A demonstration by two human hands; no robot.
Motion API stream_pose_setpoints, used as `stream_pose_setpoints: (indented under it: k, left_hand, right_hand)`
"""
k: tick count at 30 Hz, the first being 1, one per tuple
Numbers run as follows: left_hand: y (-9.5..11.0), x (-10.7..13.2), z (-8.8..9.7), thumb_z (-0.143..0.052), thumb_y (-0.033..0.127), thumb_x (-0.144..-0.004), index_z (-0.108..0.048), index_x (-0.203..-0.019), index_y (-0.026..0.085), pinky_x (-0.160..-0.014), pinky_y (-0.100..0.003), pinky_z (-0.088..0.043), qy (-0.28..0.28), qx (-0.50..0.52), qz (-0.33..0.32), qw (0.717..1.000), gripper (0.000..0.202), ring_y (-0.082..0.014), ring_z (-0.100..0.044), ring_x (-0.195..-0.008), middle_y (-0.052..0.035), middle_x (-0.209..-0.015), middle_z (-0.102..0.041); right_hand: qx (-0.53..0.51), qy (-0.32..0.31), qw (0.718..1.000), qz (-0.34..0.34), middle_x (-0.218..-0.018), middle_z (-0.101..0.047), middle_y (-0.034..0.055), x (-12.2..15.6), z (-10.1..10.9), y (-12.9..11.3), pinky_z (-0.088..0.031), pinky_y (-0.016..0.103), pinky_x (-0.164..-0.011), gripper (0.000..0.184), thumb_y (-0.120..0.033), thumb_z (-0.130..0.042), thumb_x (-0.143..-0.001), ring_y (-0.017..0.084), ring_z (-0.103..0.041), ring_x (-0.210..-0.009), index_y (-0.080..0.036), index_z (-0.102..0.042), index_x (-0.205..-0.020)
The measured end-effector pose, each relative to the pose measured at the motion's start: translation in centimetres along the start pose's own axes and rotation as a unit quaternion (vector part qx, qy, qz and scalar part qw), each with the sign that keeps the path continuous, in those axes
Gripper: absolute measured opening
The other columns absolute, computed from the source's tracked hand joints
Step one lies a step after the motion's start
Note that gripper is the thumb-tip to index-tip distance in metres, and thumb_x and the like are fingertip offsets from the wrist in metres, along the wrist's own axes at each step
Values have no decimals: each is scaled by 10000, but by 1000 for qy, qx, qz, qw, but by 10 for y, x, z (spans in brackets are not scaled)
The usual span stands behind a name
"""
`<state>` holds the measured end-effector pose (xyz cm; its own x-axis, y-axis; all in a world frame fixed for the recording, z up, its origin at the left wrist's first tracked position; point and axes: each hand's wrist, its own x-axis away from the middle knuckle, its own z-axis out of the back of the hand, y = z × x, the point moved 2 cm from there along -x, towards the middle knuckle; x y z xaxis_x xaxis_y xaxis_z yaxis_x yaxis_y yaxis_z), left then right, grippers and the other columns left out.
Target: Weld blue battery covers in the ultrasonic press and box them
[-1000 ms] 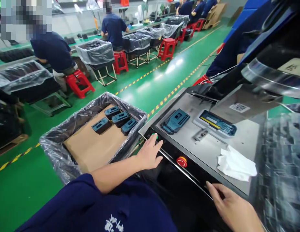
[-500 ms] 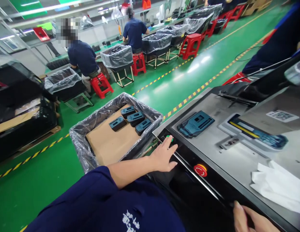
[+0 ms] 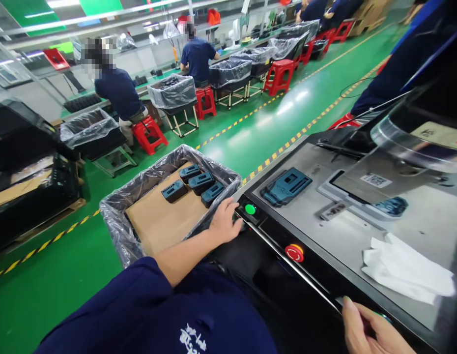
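My left hand [image 3: 224, 223] rests at the left corner of the machine's black front panel, fingers curled loosely, just left of the round green button [image 3: 250, 209] and holding nothing. My right hand [image 3: 368, 329] lies at the bottom right, fingers laid over a second green button on the panel edge. A dark teal plastic housing [image 3: 285, 186] lies on the steel machine table [image 3: 324, 231]. Another teal part [image 3: 392, 205] sits in a fixture under a tilted clear cover [image 3: 376, 177]. A red emergency stop knob [image 3: 294, 252] sits between my hands.
A plastic-lined bin [image 3: 118, 216] at my left holds a cardboard sheet with several teal housings [image 3: 193, 184]. A folded white cloth [image 3: 405, 273] lies on the table. Across the green aisle, seated workers in navy shirts face a bench, with red stools [image 3: 151, 132] and lined bins.
My left hand has slid off the green button to the panel's left corner. The clear cover has come down over the fixture part. My right hand stays on the right panel edge.
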<state>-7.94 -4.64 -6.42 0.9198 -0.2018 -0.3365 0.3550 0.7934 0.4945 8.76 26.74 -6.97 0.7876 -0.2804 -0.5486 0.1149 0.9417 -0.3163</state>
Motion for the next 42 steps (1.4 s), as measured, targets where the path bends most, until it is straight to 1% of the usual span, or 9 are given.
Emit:
stream_pose_setpoints:
  k: [4,8,12,14,20,23,29,36,42]
  left_hand:
    - [-23,-7,1,-568,279,-787,-452,-1276,107,-1126,-392,-316,-8,-41,63,997,531,-244,-368,-1325,-167,-1395,-399]
    - [-52,-10,-4,-557,289,-793,-407,-1294,42,-1119,-456,-281,-50,-77,145,985,579,-326,-327,-1343,-242,-1413,-353]
    - [-76,-3,-19,-561,337,-789,-467,-1218,71,-954,-450,-430,-152,-97,202,963,513,-338,-552,-1120,-214,-1172,-572]
    - [-81,3,-25,-544,352,-794,-446,-1235,69,-881,-451,-459,-186,-113,213,953,533,-345,-592,-1036,-206,-1104,-602]
    - [-80,10,-28,-432,387,-846,-355,-1314,29,-865,-480,-443,-211,-148,210,943,594,-395,-549,-1101,-254,-1211,-534]
    - [-81,9,-28,-396,407,-858,-332,-1333,33,-853,-470,-445,-222,-163,200,940,608,-387,-549,-1101,-243,-1223,-529]
    - [-89,11,-33,-338,447,-871,-332,-1340,47,-817,-466,-455,-232,-179,186,938,616,-374,-562,-1064,-225,-1230,-525]
    - [-90,12,-36,-339,433,-867,-337,-1346,45,-817,-472,-458,-229,-173,185,940,617,-374,-566,-1056,-219,-1216,-534]
    - [-95,12,-42,-311,455,-861,-323,-1347,26,-837,-481,-460,-224,-172,169,944,648,-385,-567,-1059,-238,-1214,-531]
  right_hand:
    - [11,31,998,46,-605,-665,8,-6,5,-8,-368,222,-441,331,-433,-524,-895,127,-604,-516,-180,-706,-783]
    - [-38,27,997,54,-636,-667,13,-5,12,-9,-420,205,-543,272,-353,-554,-894,111,-611,-552,-161,-695,-762]
    - [-67,-6,997,35,-633,-649,13,-11,21,-10,-438,218,-591,243,-308,-538,-902,116,-592,-556,-165,-672,-759]
    - [-62,-3,997,41,-607,-625,0,-22,27,-13,-430,218,-589,235,-299,-532,-903,111,-570,-538,-173,-660,-753]
    - [-22,-12,999,48,-650,-634,9,-86,35,-16,-408,221,-618,260,-332,-513,-904,118,-573,-593,-176,-656,-753]
    - [-2,-38,999,0,-709,-641,28,-127,25,-10,-412,242,-674,255,-344,-502,-892,145,-582,-677,-176,-669,-795]
    - [69,-117,986,-96,-1018,-631,88,-192,-10,7,-391,281,-879,233,-309,-552,-866,197,-551,-970,-158,-666,-1003]
    - [106,-124,979,-119,-1073,-606,124,-221,-35,14,-363,317,-916,292,-317,-579,-849,226,-512,-1025,-131,-654,-1061]
    - [109,-147,977,-105,-1072,-617,113,-232,-48,13,-362,312,-902,263,-335,-548,-878,227,-503,-1034,-160,-710,-990]
